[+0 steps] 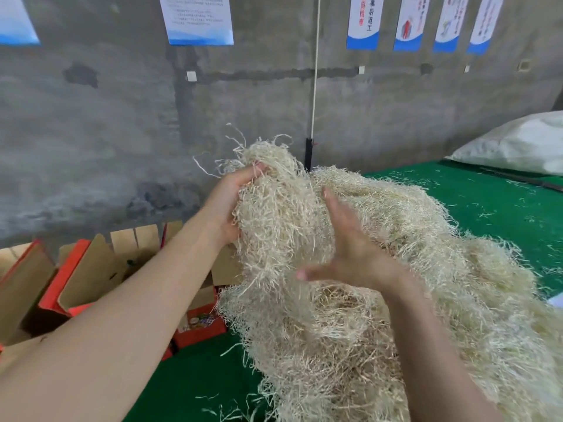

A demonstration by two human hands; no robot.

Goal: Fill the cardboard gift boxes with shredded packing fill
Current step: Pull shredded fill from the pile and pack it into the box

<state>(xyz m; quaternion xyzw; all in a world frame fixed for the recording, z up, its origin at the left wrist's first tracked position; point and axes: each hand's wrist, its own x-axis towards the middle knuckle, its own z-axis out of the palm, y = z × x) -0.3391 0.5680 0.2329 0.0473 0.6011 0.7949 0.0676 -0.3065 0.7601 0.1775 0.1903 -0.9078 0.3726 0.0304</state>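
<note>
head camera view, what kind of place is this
Probably a packing workshop: a bare concrete wall with printed notices, a green table heaped with shredded fill, and open cardboard boxes beside it.

Grey concrete wall [91, 132] (patchy) — blue-edged posters [198, 19] — green tabletop [487, 202].

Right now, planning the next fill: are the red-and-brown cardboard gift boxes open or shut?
Open: red-and-brown cardboard gift boxes show raised brown flaps.
</note>
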